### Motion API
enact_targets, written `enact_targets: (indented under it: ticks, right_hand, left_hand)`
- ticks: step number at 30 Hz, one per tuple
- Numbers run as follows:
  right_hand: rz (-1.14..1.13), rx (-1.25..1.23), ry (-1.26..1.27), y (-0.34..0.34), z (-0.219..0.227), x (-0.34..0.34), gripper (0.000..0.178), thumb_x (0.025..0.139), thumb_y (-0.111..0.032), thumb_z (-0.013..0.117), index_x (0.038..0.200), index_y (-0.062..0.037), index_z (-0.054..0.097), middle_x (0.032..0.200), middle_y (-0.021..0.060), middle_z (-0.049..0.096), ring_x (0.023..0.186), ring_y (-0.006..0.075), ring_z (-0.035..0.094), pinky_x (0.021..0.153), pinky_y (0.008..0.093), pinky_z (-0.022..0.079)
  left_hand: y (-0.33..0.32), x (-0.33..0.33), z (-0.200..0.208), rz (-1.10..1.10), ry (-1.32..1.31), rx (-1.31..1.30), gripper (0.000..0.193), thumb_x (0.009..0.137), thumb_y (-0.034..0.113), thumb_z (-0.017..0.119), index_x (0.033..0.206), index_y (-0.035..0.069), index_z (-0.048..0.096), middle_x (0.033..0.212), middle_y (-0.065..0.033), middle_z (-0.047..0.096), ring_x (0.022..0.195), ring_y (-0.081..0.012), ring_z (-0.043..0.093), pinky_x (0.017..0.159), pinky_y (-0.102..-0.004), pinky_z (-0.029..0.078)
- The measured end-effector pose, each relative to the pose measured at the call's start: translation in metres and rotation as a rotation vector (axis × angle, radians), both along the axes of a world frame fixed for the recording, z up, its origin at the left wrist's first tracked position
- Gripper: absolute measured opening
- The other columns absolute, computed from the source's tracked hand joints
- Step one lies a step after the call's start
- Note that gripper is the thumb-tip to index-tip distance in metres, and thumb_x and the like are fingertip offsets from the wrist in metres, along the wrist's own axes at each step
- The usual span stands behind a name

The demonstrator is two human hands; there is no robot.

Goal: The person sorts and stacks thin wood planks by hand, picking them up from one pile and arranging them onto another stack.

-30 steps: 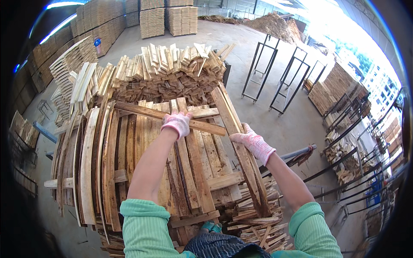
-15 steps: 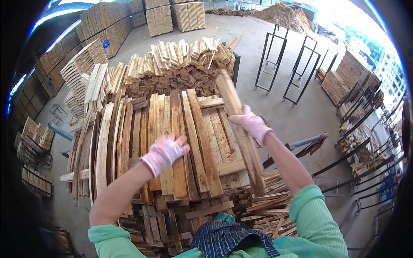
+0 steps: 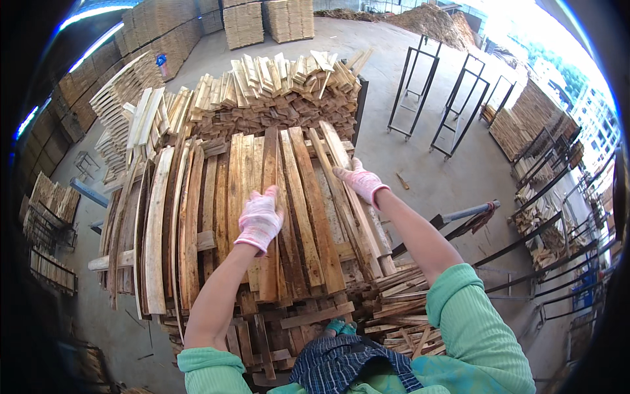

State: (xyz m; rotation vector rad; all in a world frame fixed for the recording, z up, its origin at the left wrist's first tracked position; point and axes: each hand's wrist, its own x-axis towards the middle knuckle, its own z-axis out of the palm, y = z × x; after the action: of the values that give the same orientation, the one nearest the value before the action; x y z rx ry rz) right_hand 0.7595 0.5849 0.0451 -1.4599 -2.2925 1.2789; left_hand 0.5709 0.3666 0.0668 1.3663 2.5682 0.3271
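Observation:
Both my hands wear pink-and-white knit gloves. My right hand (image 3: pixel 361 180) is closed around the outer edge of a pale wooden plank (image 3: pixel 336 146) at the right end of a row of planks. My left hand (image 3: pixel 260 218) lies over the middle of that row, its fingers stretched out on a brown plank (image 3: pixel 270 154) and not wrapped round it. The planks (image 3: pixel 157 226) lie lengthwise, side by side, across crosspieces such as the pale one (image 3: pixel 207 240). Some gaps show between them.
Beyond the row stands a heap of short boards (image 3: pixel 275 105). Scrap slats (image 3: pixel 400 305) lie near my right side. A grey metal bar (image 3: pixel 462 213) juts out at the right. Farther off are black wheeled frames (image 3: pixel 413 92) and tall lumber stacks (image 3: pixel 289 20).
The plank in my right hand has come down and left, onto the right end of the row. My left hand has shifted slightly upward on the planks.

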Motion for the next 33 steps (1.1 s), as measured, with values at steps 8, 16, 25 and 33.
enact_targets:
  ticks: [8, 16, 25, 33]
  right_hand:
    - [-0.116, 0.084, -0.275, -0.009, -0.020, 0.012, 0.092, 0.096, -0.046, 0.057, 0.162, -0.0061, 0.006, 0.148, 0.0335, 0.045, 0.135, 0.0436, 0.050, 0.112, 0.0453, 0.042]
    - [-0.178, 0.061, 0.167, 0.010, -0.048, 0.035, 0.075, 0.102, -0.051, 0.046, 0.159, -0.0078, 0.025, 0.147, 0.0299, 0.049, 0.137, 0.0428, 0.047, 0.112, 0.0444, 0.040]
    - [-0.155, 0.077, 0.031, 0.005, -0.042, 0.034, 0.079, 0.100, -0.056, 0.045, 0.156, -0.0019, 0.029, 0.147, 0.0302, 0.048, 0.137, 0.0415, 0.048, 0.112, 0.0439, 0.040]
    - [-0.177, 0.008, 0.075, -0.003, -0.041, 0.025, 0.097, 0.090, -0.059, 0.063, 0.159, -0.0023, 0.023, 0.153, 0.0278, 0.043, 0.141, 0.0390, 0.045, 0.115, 0.0439, 0.038]
  left_hand:
    - [0.053, 0.093, 0.000, -0.228, -0.053, 0.433, 0.051, 0.096, 0.017, 0.061, 0.142, 0.003, 0.044, 0.104, -0.0177, 0.056, 0.075, -0.0219, 0.055, 0.061, -0.0371, 0.055]
    - [0.118, 0.163, 0.001, -0.056, -0.118, -0.061, 0.052, 0.097, 0.028, 0.054, 0.141, 0.003, 0.044, 0.138, -0.0278, 0.051, 0.118, -0.0421, 0.063, 0.093, -0.0515, 0.056]
    - [0.117, 0.152, -0.016, -0.038, -0.171, -0.019, 0.054, 0.094, 0.035, 0.058, 0.140, 0.008, 0.046, 0.138, -0.0314, 0.047, 0.117, -0.0481, 0.061, 0.095, -0.0522, 0.052]
    - [0.110, 0.151, -0.019, 0.013, -0.191, 0.015, 0.042, 0.089, 0.018, 0.064, 0.131, 0.012, 0.058, 0.146, -0.0320, 0.042, 0.125, -0.0457, 0.057, 0.099, -0.0497, 0.052]
